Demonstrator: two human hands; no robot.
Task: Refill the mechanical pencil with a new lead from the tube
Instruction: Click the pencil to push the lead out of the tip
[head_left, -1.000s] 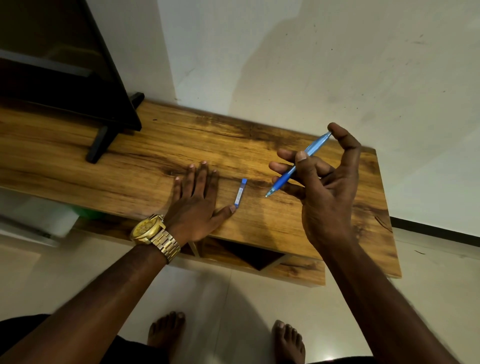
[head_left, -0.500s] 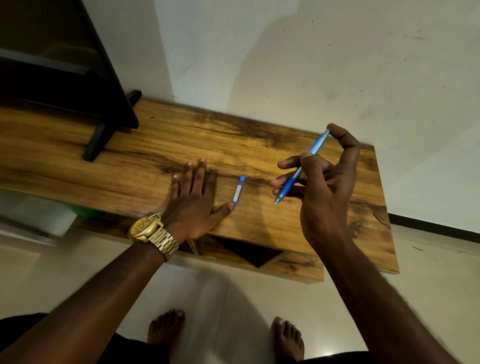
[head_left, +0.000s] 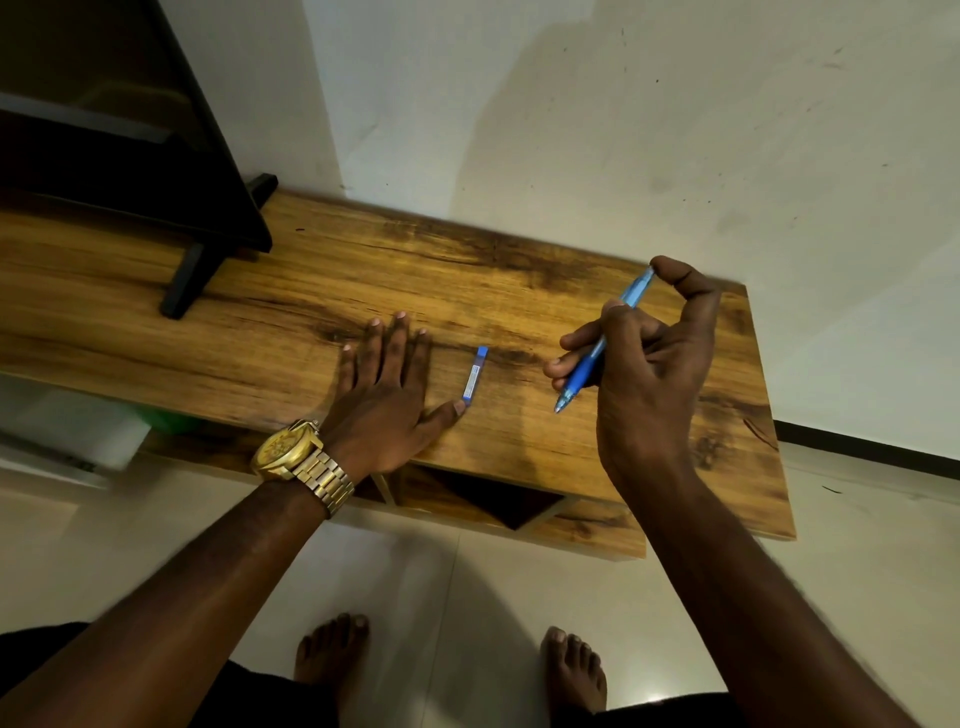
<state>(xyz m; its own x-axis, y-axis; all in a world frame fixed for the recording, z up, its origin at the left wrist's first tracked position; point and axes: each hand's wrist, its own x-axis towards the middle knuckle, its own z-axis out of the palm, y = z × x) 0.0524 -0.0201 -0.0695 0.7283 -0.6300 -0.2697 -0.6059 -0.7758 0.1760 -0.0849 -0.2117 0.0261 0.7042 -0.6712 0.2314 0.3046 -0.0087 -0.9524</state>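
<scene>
Two hands, lead tube mid-table

We noted the small blue-capped lead tube lying on the long wooden cabinet top, between both hands: left hand flat beside it, right hand holding the blue plastic mechanical pencil above. The black-framed screen stood far left.

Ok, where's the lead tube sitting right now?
In the head view, the lead tube lies flat on the wooden table, between the hands: beside the left hand at its thumb tip, left of the pencil.
</scene>
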